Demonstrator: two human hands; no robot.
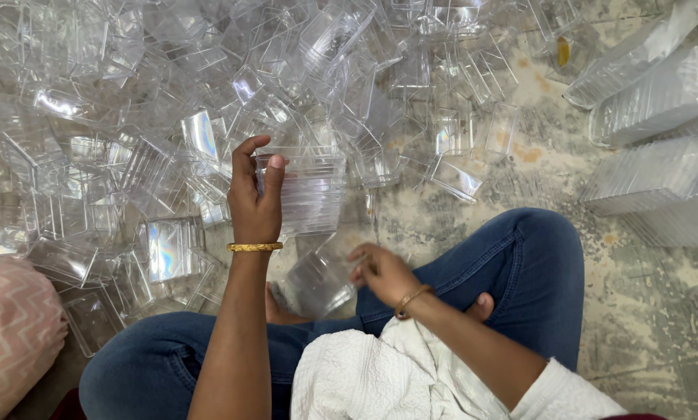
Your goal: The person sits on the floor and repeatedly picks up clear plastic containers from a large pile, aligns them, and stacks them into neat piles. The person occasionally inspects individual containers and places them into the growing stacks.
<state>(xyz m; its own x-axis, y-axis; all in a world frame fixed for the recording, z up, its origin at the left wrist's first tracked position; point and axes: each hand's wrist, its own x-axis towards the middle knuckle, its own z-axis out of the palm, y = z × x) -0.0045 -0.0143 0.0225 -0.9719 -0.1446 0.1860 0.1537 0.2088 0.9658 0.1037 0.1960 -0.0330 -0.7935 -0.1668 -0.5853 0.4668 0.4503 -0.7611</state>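
Left hand [256,198] gripped a stack [312,190] of nested clear trays at 12 o'clock, its long axis upright; right hand [382,272], fingers loosely curled, touched a single tray [318,281] at its 9 o'clock, below the stack and nearer it, on the floor [520,163].

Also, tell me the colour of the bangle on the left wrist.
Gold; the bangle shows best in the head view.

A heap of loose clear plastic boxes [131,101] covers the mottled floor [567,194] at the upper left. Wrapped stacks of clear trays [652,93] lie at the right, and a pink zigzag-patterned cushion [10,334] sits at the lower left edge
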